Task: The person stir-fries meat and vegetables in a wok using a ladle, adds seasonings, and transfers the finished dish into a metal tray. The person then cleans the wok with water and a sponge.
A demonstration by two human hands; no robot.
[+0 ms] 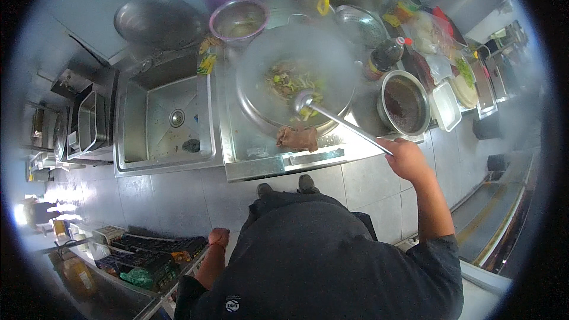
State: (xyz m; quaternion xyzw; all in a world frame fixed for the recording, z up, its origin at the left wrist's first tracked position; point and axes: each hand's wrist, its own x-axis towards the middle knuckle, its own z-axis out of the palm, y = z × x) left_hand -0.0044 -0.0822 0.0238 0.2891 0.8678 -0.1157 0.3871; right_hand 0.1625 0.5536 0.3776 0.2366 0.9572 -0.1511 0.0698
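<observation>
My right hand point(408, 159) grips the end of a long metal ladle point(349, 125). The ladle's bowl rests among chopped green vegetables and darker pieces point(289, 81) in a large steaming wok point(249, 106). Steam blurs the far half of the wok. A folded brown cloth point(297, 138) lies against its near rim. Down at my left side hangs my left hand point(219, 236), away from the stove; its fingers are too unclear to make out.
Left of the stove is a steel sink point(171, 98) with a dark scrubber point(191, 145). A pot of dark reddish-brown liquid point(404, 104) and a dark sauce bottle point(383, 58) stand to the right. A pink-rimmed basin point(239, 20) sits behind. Black plastic crates point(151, 253) are behind me at left.
</observation>
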